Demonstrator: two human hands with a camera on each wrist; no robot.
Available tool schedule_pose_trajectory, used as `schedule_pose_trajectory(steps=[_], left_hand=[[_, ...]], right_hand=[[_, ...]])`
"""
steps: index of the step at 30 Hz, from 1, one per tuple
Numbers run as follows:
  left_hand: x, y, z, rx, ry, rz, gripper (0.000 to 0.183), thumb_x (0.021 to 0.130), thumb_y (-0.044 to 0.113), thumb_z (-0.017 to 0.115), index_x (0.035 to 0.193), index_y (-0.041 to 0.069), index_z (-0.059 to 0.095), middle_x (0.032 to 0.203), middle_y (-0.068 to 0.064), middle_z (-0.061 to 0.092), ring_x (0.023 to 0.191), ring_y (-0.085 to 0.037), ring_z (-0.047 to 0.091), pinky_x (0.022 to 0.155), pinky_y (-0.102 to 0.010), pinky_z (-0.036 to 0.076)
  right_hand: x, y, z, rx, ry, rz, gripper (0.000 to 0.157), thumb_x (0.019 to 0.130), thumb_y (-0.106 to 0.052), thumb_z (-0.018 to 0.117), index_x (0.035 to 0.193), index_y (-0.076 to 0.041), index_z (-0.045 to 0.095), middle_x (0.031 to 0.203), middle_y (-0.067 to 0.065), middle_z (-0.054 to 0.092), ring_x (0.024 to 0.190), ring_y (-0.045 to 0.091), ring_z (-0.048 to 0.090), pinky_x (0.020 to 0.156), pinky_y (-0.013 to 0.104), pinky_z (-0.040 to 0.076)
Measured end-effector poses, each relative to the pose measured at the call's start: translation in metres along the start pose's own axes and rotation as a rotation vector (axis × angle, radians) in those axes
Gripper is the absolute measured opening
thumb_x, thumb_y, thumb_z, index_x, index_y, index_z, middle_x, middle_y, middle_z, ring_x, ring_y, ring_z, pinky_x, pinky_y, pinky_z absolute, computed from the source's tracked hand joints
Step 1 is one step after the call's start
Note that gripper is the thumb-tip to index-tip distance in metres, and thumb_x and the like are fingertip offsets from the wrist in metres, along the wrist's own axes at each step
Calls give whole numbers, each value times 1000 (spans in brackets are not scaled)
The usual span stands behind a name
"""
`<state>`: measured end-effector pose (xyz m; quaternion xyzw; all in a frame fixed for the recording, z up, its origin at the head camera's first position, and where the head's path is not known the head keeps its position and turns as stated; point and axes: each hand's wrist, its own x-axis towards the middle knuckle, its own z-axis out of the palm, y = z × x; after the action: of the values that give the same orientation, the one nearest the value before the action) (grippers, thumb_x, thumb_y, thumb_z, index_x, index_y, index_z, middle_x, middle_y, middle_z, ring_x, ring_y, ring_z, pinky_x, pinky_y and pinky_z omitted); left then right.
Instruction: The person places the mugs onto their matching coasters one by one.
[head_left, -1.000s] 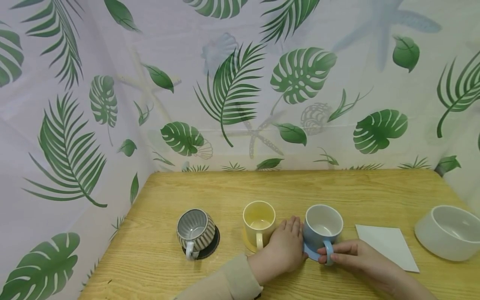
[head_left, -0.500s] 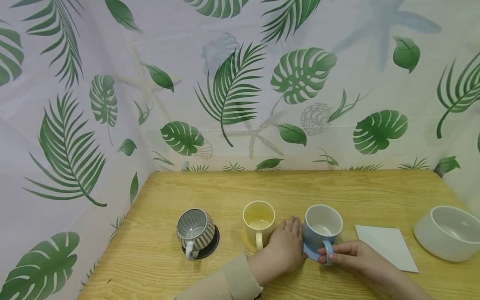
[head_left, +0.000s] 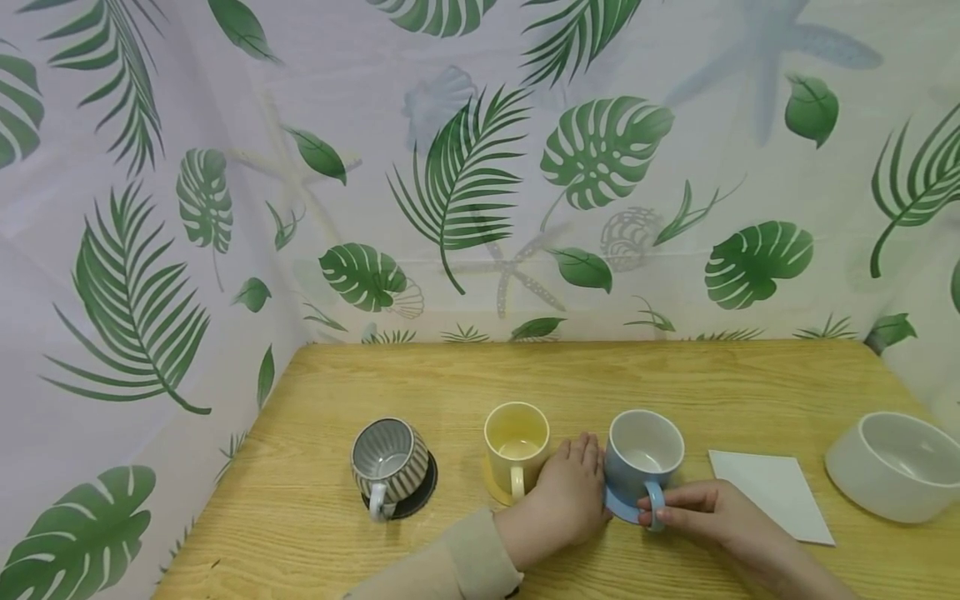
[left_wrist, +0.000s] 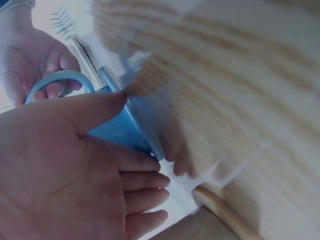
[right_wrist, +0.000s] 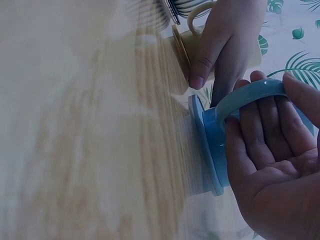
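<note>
In the head view a blue mug point(head_left: 646, 454) with a pale inside stands on a blue coaster point(head_left: 619, 505). My right hand point(head_left: 727, 521) holds the mug's handle point(right_wrist: 250, 97), fingers through the loop and thumb on its outside. To the mug's left lies my left hand point(head_left: 564, 498), its fingers straight. In the left wrist view that hand's thumb point(left_wrist: 102, 109) and index finger touch the coaster's edge or sit very close to it. Left of this hand stands a yellow mug point(head_left: 517, 442) on a yellow coaster point(head_left: 497, 483).
A grey-and-cream ribbed mug point(head_left: 392, 462) on a black coaster point(head_left: 423, 492) stands further left on the wooden table point(head_left: 585, 367). A white square sheet or tile point(head_left: 772, 492) lies to the right, with a white bowl point(head_left: 877, 475) beyond. Leaf-patterned cloth point(head_left: 480, 183) hangs behind.
</note>
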<state>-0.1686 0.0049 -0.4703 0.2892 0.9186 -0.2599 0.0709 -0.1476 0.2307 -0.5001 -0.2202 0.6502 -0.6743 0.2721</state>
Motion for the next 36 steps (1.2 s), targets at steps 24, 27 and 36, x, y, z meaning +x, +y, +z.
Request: schedule_pose_trajectory(steps=[24, 27, 36], left_hand=[[-25, -19, -4, 32, 121, 81, 74, 106, 64, 46, 165, 21, 39, 174, 2, 34, 162, -14, 31, 133, -32, 29], [-29, -21, -8, 32, 144, 76, 75, 105, 63, 48, 165, 19, 40, 174, 1, 36, 162, -15, 33, 132, -32, 30], [-40, -30, -19, 82, 249, 70, 66, 107, 60, 48, 161, 22, 48, 170, 1, 42, 158, -16, 40, 130, -32, 35]], right_hand=[[-9, -17, -1, -288, 134, 100, 36, 109, -14, 60, 130, 14, 68, 114, -16, 81, 107, -9, 69, 89, 14, 56], [-13, -22, -6, -306, 162, 150, 39, 110, -17, 59, 134, 13, 66, 114, -17, 80, 106, -10, 68, 89, 14, 56], [-22, -27, -19, -268, 98, 40, 35, 112, -7, 51, 138, 14, 61, 120, -18, 78, 110, 2, 75, 91, 15, 59]])
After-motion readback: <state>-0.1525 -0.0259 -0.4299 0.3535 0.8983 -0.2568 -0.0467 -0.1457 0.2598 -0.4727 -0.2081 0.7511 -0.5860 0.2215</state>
